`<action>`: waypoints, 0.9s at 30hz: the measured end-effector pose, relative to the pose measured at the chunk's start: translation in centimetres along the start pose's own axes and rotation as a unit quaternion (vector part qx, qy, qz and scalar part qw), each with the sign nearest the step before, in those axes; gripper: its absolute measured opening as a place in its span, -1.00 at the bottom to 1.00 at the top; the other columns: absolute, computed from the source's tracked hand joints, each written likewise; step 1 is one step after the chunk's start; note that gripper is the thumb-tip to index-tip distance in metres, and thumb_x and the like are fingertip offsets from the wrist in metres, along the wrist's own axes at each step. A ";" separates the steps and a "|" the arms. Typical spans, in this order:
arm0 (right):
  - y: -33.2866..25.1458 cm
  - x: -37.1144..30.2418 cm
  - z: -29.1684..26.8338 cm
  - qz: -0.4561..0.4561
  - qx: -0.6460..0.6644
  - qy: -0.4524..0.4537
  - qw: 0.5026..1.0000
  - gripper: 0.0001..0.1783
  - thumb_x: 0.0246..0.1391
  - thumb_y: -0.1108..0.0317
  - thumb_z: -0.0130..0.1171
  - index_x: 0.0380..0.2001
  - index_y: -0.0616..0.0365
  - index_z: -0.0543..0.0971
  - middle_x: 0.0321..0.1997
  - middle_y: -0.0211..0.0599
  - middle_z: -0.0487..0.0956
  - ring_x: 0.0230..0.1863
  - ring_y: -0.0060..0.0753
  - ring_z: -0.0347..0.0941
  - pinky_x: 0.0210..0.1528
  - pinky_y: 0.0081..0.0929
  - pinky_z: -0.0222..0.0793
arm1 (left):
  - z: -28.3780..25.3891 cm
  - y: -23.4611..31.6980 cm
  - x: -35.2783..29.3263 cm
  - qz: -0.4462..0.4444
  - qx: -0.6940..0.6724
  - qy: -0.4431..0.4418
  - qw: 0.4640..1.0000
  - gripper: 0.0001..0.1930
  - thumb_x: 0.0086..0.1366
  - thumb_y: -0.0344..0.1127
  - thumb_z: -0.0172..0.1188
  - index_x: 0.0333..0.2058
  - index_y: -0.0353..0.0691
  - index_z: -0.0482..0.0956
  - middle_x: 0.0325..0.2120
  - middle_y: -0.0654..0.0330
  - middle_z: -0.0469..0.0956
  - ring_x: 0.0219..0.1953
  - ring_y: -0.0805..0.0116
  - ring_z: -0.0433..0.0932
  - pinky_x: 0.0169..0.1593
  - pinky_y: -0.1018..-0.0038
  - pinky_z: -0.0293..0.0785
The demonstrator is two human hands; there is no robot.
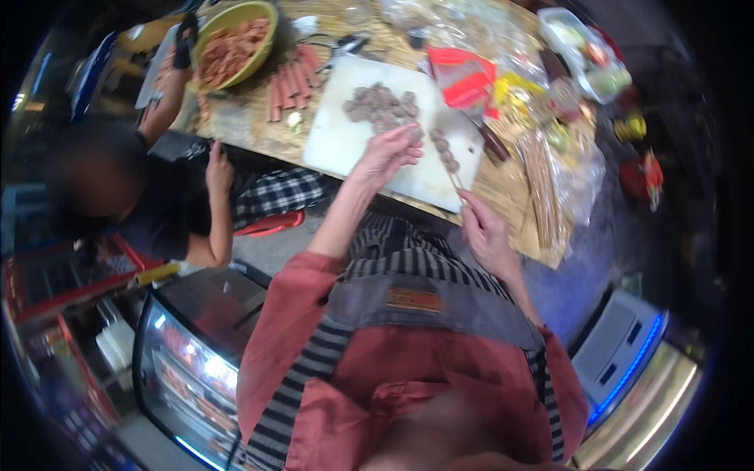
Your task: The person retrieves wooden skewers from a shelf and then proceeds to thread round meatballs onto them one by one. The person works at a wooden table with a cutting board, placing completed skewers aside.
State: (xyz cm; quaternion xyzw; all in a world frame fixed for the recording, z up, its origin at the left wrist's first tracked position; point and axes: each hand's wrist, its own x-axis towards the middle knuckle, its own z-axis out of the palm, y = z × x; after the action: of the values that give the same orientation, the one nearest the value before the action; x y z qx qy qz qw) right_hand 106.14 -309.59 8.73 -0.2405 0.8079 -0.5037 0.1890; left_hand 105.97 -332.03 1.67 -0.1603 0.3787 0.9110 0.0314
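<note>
My right hand (484,231) is closed round the bare lower end of a wooden skewer (459,180). Several greyish-brown lumps of meat (444,149) are threaded along its upper part, over the right side of a white cutting board (338,145). Above the middle of the board, my left hand (386,157) has its fingers curled together at the tips. Whatever they pinch is too blurred to name. A loose heap of similar meat lumps (377,104) lies on the board just beyond that hand.
Left of the board are pink sticks (292,82) and a yellow bowl (271,31) of meat pieces. To the right lie bare skewers (542,184), a red packet (462,77) and a knife handle (493,141). A co-worker (169,188) sits close on my left.
</note>
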 end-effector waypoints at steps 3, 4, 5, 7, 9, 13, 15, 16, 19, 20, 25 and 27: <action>-1.8 0.7 -0.3 -0.076 -0.033 0.006 0.997 -0.72 -0.04 0.53 -0.07 -0.18 0.27 0.40 -0.79 -0.25 0.26 -0.77 -0.51 0.20 -0.70 -0.57 0.09 | 1.4 1.3 -1.9 0.022 -0.021 -0.028 0.999 -0.57 0.13 -0.28 0.04 -0.07 -0.42 0.26 -0.41 0.07 0.46 -0.49 0.46 0.48 -0.44 0.65 0.47; -2.4 0.9 -0.4 -0.111 -0.041 0.006 0.993 -0.72 -0.04 0.54 -0.07 -0.18 0.28 0.39 -0.78 -0.23 0.27 -0.78 -0.47 0.21 -0.70 -0.56 0.10 | 1.9 1.7 -2.2 0.032 -0.015 -0.028 0.999 -0.56 0.13 -0.26 0.05 -0.08 -0.43 0.27 -0.43 0.07 0.46 -0.50 0.45 0.48 -0.45 0.65 0.47; -2.7 0.9 -0.6 -0.121 -0.037 0.000 0.992 -0.70 -0.05 0.55 -0.07 -0.17 0.29 0.38 -0.78 -0.22 0.28 -0.77 -0.43 0.22 -0.69 -0.54 0.11 | 2.4 2.1 -2.4 0.034 0.004 -0.024 0.999 -0.55 0.10 -0.23 0.07 -0.09 -0.41 0.29 -0.48 0.13 0.45 -0.54 0.49 0.45 -0.47 0.68 0.43; -3.2 0.7 -0.7 -0.147 -0.026 -0.020 0.989 -0.67 -0.06 0.58 -0.07 -0.14 0.30 0.36 -0.76 -0.20 0.29 -0.76 -0.36 0.25 -0.67 -0.51 0.13 | 2.7 2.5 -2.9 0.050 0.025 -0.034 0.998 -0.54 0.08 -0.21 0.09 -0.10 -0.40 0.31 -0.52 0.17 0.44 -0.58 0.52 0.41 -0.50 0.70 0.38; -3.4 0.8 -0.6 -0.171 -0.035 -0.029 0.984 -0.64 -0.08 0.59 -0.07 -0.12 0.30 0.34 -0.73 -0.18 0.31 -0.73 -0.30 0.27 -0.64 -0.47 0.16 | 3.3 3.1 -3.5 0.059 0.052 -0.040 0.996 -0.52 0.05 -0.18 0.12 -0.11 -0.37 0.33 -0.59 0.25 0.40 -0.64 0.56 0.33 -0.55 0.73 0.26; -3.8 0.7 -1.1 -0.181 -0.062 -0.053 0.980 -0.59 -0.11 0.59 -0.06 -0.09 0.32 0.30 -0.69 -0.14 0.34 -0.68 -0.24 0.32 -0.61 -0.41 0.17 | 3.3 3.7 -3.9 0.068 0.028 -0.059 0.996 -0.54 -0.01 -0.27 0.20 -0.15 -0.40 0.37 -0.50 0.16 0.45 -0.60 0.50 0.37 -0.54 0.65 0.31; -3.9 0.6 -1.2 -0.185 -0.070 -0.048 0.979 -0.59 -0.11 0.59 -0.06 -0.09 0.32 0.31 -0.69 -0.14 0.35 -0.67 -0.23 0.32 -0.61 -0.40 0.18 | 3.4 3.8 -3.8 0.073 0.053 -0.063 0.994 -0.55 -0.01 -0.27 0.20 -0.15 -0.39 0.38 -0.52 0.18 0.46 -0.62 0.51 0.37 -0.54 0.66 0.30; -3.8 0.6 -1.2 -0.187 -0.075 -0.045 0.978 -0.59 -0.12 0.59 -0.05 -0.10 0.32 0.31 -0.69 -0.13 0.35 -0.67 -0.22 0.33 -0.61 -0.40 0.18 | 3.5 3.9 -3.8 0.076 0.065 -0.065 0.993 -0.55 -0.01 -0.27 0.21 -0.15 -0.38 0.38 -0.53 0.19 0.46 -0.62 0.52 0.36 -0.55 0.66 0.29; -3.7 0.7 -1.3 -0.194 -0.087 -0.039 0.976 -0.59 -0.13 0.59 -0.04 -0.11 0.33 0.31 -0.69 -0.12 0.36 -0.67 -0.20 0.33 -0.61 -0.39 0.19 | 3.9 4.0 -3.8 0.094 0.122 -0.051 0.987 -0.54 0.01 -0.23 0.18 -0.13 -0.37 0.37 -0.57 0.24 0.43 -0.65 0.57 0.33 -0.58 0.72 0.23; -3.7 0.7 -1.3 -0.196 -0.090 -0.039 0.976 -0.59 -0.14 0.60 -0.04 -0.11 0.33 0.32 -0.69 -0.12 0.36 -0.67 -0.20 0.33 -0.61 -0.38 0.19 | 4.0 4.0 -3.8 0.098 0.133 -0.048 0.985 -0.55 0.00 -0.25 0.18 -0.14 -0.37 0.37 -0.58 0.24 0.43 -0.65 0.57 0.33 -0.59 0.72 0.23; -3.8 0.7 -1.5 -0.187 -0.092 -0.043 0.977 -0.59 -0.15 0.60 -0.04 -0.11 0.33 0.32 -0.69 -0.13 0.36 -0.67 -0.20 0.34 -0.62 -0.38 0.20 | 4.3 4.9 -4.1 0.102 0.179 -0.025 0.978 -0.63 -0.06 -0.44 0.23 -0.20 -0.34 0.44 -0.61 0.26 0.47 -0.66 0.58 0.38 -0.57 0.70 0.30; -3.9 0.7 -1.5 -0.179 -0.088 -0.048 0.979 -0.59 -0.14 0.61 -0.05 -0.10 0.31 0.32 -0.67 -0.12 0.37 -0.67 -0.21 0.33 -0.61 -0.40 0.20 | 4.8 5.2 -4.3 0.108 0.207 -0.011 0.972 -0.63 -0.08 -0.48 0.23 -0.21 -0.34 0.45 -0.64 0.27 0.47 -0.67 0.59 0.38 -0.58 0.71 0.31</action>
State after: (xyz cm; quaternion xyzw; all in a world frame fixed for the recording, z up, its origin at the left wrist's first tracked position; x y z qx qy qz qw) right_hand 105.52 -310.32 12.86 -0.4207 0.7832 -0.4440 0.1123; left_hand 107.79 -332.09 9.78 -0.0988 0.5736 0.8126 -0.0303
